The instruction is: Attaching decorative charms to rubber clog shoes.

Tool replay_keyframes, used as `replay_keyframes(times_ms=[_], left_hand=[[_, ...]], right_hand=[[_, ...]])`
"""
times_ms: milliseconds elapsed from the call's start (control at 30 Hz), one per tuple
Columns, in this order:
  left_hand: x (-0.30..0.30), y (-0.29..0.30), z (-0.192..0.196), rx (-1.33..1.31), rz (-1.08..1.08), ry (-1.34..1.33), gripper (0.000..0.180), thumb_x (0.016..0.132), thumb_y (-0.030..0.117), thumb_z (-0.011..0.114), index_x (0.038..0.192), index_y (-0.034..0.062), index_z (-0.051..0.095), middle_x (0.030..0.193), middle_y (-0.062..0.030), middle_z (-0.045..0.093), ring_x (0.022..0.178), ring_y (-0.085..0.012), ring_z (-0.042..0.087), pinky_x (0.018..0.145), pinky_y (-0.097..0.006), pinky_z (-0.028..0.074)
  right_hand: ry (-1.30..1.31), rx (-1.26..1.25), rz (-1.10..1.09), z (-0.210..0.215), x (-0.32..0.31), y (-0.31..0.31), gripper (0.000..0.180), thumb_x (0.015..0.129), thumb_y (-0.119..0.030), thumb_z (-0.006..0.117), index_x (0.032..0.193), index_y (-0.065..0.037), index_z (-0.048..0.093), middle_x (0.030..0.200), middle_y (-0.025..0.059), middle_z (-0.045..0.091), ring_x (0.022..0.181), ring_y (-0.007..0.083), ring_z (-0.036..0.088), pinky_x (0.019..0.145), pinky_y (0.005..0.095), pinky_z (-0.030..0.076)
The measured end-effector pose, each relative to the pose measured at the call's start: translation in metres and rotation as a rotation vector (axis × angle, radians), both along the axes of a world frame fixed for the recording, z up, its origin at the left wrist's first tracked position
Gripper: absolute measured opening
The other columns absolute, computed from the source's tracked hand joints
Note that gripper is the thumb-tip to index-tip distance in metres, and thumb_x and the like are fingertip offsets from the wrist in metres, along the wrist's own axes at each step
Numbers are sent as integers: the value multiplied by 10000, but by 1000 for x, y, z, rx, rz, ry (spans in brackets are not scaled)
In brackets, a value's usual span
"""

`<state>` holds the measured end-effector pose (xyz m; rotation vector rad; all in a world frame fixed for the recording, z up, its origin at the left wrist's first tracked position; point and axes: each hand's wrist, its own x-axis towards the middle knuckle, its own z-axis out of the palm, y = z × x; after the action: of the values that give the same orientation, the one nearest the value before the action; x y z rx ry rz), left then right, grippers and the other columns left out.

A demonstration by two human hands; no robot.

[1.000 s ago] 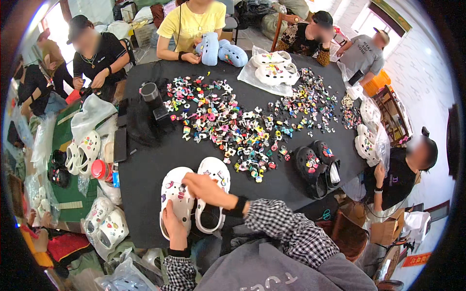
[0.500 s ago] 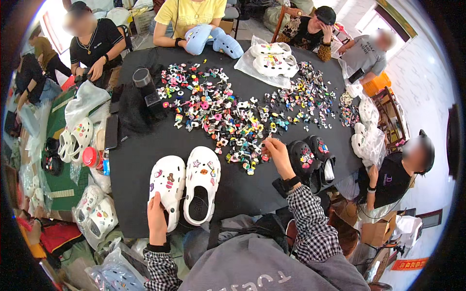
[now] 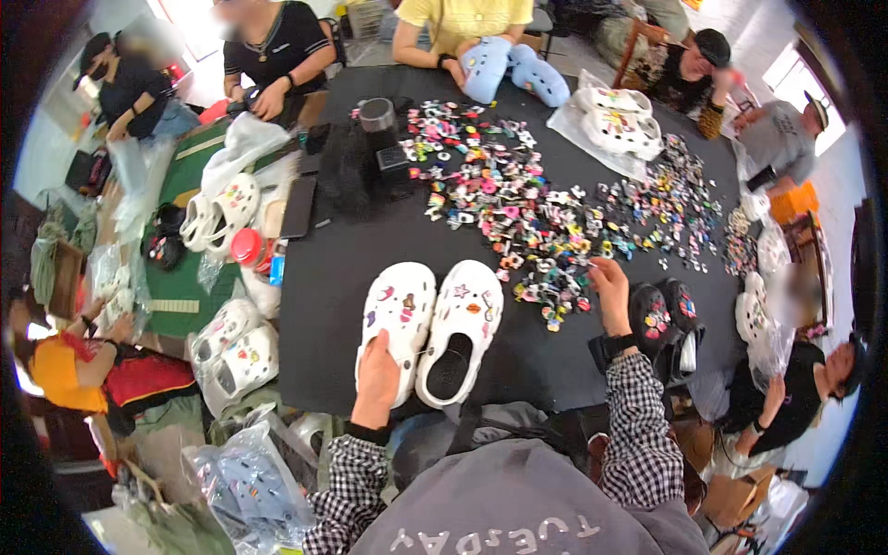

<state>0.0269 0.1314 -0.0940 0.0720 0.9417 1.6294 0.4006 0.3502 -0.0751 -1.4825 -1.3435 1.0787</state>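
Note:
My left hand [image 3: 377,375] is closed round the side of a white clog [image 3: 400,294] that has small colourful charms on its upper. A second white clog [image 3: 474,301], also with charms, rests against its right side on the black table. At the near right edge of a wide heap of loose shoe charms [image 3: 518,190], my right hand [image 3: 611,291] is pinched. Whatever may be between those fingertips is too small to make out. Just right of that hand stands a pair of black clogs [image 3: 653,322] with bright charms.
Across the table, a person holds light blue clogs [image 3: 486,72]. Bagged white clogs [image 3: 620,125] lie at the far right. A black cylindrical device [image 3: 377,125] and a dark phone [image 3: 299,208] are at left, near a red-lidded jar [image 3: 248,248]. Other people sit around.
The view has turned left, so the table appears farther right. My left hand keeps its hold on the white clog. My right hand stays pinched by the charm heap.

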Motion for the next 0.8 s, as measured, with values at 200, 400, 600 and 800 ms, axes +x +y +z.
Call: replay_keyframes(times_ms=[200, 400, 600, 800], left_hand=[[2, 2, 11, -32, 51, -23, 302, 973, 206, 535, 1162, -29, 553, 1172, -87, 599, 1089, -171, 548, 975, -314, 406], [3, 5, 12, -14, 17, 18, 351, 972, 196, 503, 1238, -32, 524, 1231, -98, 590, 1116, -190, 560, 977, -320, 418], [-1, 3, 5, -167, 59, 129, 167, 966, 260, 545, 890, 114, 570, 735, 68, 539, 613, -48, 490, 501, -238, 363], [-2, -1, 3, -161, 49, 165, 185, 977, 275, 530, 934, 99, 571, 767, 43, 535, 650, -65, 481, 550, -240, 370]], right_hand=[[10, 68, 41, -23, 2, 11, 254, 893, -67, 581, 1139, -6, 593, 994, 63, 634, 856, 125, 609, 723, 255, 494], [-419, 194, 174, -41, -2, 1, 304, 779, -60, 652, 1081, -31, 639, 1084, 154, 629, 998, 292, 607, 844, 357, 477], [-530, 275, 279, -31, -29, -20, 360, 713, -3, 637, 1070, -51, 640, 1130, 139, 610, 1076, 336, 560, 940, 396, 447], [-492, 288, 385, -15, -33, -28, 364, 739, 45, 589, 1080, -78, 615, 1154, 119, 585, 1149, 327, 505, 991, 412, 401]])
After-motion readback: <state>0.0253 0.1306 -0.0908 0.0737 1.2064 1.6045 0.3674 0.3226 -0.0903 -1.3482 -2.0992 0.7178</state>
